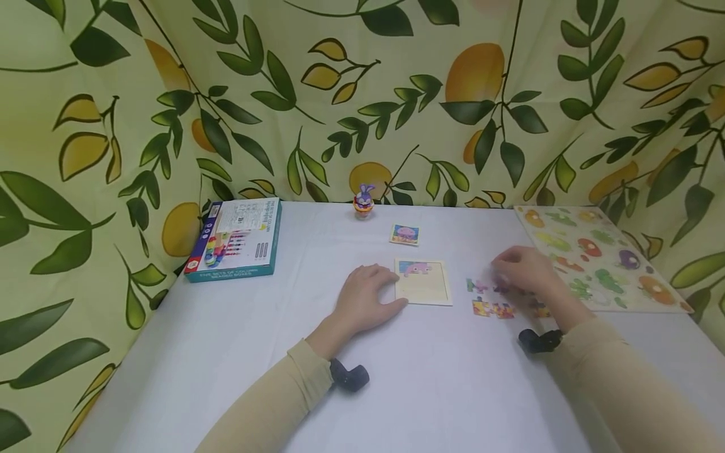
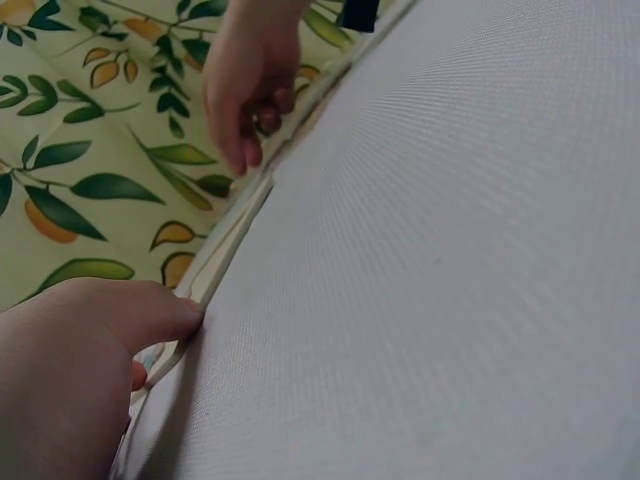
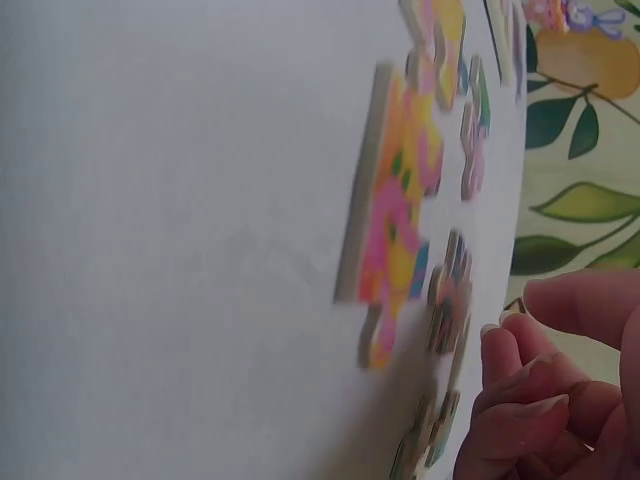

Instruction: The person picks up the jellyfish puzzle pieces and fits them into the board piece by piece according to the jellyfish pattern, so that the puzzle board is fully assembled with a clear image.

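My left hand [image 1: 368, 299] rests at the left side of a square wooden puzzle board [image 1: 423, 290], its thumb near the lower corner. In the left wrist view, that thumb [image 2: 165, 315] touches the board's pale edge. Pink and blue pieces [image 1: 415, 268] fill the upper left part of the board's recess. To the right, loose jigsaw pieces [image 1: 481, 307] lie in two rows. Above the far row hovers my right hand [image 1: 523, 270], fingers bent and blurred. In the right wrist view, its fingertips [image 3: 492, 335] are close together, with no piece visible between them.
A small picture card [image 1: 404, 234] lies behind the board, and a purple rabbit figure [image 1: 364, 201] stands farther back. At the far left is a boxed toy [image 1: 235, 239]. A large board with vegetable pictures [image 1: 603, 258] lies on the right. Leaf-patterned cloth [image 1: 362, 94] hangs behind the table.
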`<move>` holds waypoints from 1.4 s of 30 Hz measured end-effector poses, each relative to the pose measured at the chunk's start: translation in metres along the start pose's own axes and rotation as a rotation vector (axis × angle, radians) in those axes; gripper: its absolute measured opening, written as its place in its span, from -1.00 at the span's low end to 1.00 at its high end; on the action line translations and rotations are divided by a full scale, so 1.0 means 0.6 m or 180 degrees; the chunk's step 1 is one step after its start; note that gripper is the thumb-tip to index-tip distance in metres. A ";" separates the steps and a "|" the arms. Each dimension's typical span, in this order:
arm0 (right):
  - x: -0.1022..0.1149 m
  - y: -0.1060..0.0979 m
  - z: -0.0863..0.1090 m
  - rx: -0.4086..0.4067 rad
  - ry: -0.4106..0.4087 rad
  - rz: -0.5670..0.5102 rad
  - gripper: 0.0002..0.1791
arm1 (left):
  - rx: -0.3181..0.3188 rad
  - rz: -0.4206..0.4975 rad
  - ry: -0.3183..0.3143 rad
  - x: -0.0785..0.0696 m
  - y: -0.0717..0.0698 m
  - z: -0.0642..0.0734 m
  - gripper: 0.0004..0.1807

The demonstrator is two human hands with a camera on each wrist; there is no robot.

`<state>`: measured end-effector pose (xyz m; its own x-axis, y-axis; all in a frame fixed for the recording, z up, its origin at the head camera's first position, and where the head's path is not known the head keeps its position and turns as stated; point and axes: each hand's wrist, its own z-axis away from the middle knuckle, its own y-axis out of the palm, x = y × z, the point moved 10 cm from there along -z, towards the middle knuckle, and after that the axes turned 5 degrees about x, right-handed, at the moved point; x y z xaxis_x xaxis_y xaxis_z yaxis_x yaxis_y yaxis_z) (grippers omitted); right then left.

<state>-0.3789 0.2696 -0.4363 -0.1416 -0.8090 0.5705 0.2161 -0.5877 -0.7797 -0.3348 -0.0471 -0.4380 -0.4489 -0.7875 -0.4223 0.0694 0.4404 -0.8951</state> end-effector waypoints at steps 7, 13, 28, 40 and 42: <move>-0.026 -0.015 0.005 0.0053 0.0149 -0.0047 -0.47 | 0.0036 -0.0022 -0.0030 -0.001 0.001 -0.002 -0.46; -0.033 -0.024 0.010 0.0079 0.0165 0.0104 -0.50 | 0.0128 -0.0001 -0.0099 0.002 0.009 0.002 -0.45; -0.054 -0.023 0.018 0.0137 0.0219 0.0145 -0.24 | 0.0149 -0.0025 -0.0104 0.002 0.012 0.005 -0.44; -0.056 -0.033 0.012 0.0180 0.0297 0.0055 -0.23 | 0.0093 -0.0075 -0.0063 0.000 0.005 -0.002 -0.45; -0.059 -0.032 0.011 0.0199 0.0336 0.0025 -0.22 | 0.0095 -0.0088 -0.0072 0.000 0.005 -0.003 -0.45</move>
<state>-0.3720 0.3096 -0.4397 -0.2398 -0.8123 0.5316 0.2768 -0.5821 -0.7646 -0.3362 -0.0453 -0.4402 -0.4308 -0.8088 -0.4003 0.0841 0.4056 -0.9102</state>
